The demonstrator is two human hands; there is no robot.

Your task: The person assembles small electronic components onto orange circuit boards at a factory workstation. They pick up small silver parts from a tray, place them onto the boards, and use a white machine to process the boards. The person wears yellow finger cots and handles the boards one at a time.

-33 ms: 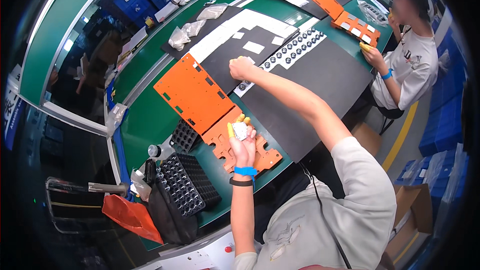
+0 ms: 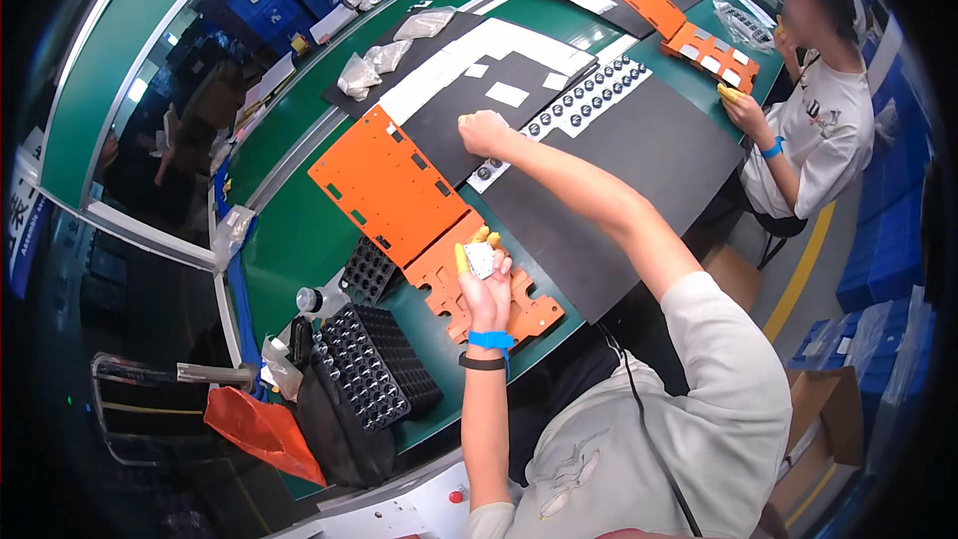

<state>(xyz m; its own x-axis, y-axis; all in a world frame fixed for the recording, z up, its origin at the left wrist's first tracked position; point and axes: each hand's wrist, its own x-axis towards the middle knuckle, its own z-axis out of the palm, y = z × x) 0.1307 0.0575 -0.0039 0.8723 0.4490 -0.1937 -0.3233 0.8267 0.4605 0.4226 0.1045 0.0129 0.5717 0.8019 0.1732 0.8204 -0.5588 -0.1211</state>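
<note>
My left hand, palm up with yellow finger covers, holds a small white square piece with dark dots. It is above the lower, notched part of an orange fixture; the flat orange panel lies beyond it. My right hand is closed over a black board, and its fingertips are mostly hidden. What it pinches, if anything, cannot be made out. Beside it runs a white strip bearing rows of round black parts. White paper squares lie on the black board.
Black trays with round pockets and a clear bottle stand at the left table edge. A large dark mat covers the right side. Across from it, a co-worker handles another orange fixture. Clear bags lie at the back.
My right hand has shifted very slightly, and a white bit that showed at its edge is out of sight. My left hand stays in place with the white piece.
</note>
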